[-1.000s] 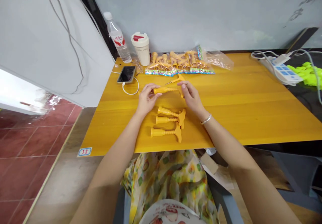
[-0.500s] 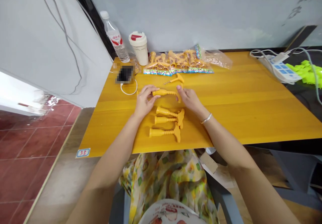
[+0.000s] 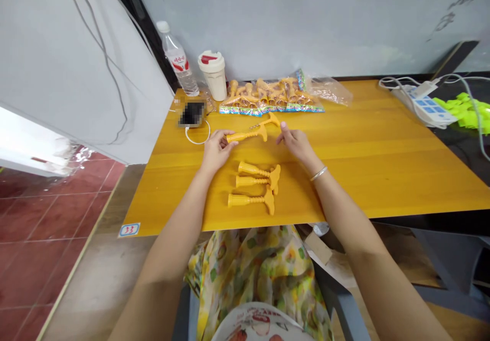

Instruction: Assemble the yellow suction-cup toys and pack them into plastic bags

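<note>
The fingers of the left hand (image 3: 216, 151) pinch the narrow end of a yellow plastic toy (image 3: 245, 136) above the table's middle. The right hand's (image 3: 296, 144) fingers, pressed loosely together, hold nothing, just beside its crossbar. Three matching toys (image 3: 254, 187) lie nearer on the wooden table (image 3: 344, 177) — a plastic bag of more (image 3: 270, 96) lies beyond.

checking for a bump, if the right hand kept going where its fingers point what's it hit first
The right hand would probably meet the T-shaped end of the yellow plastic piece in the left hand, though depth is hard to judge.
</note>
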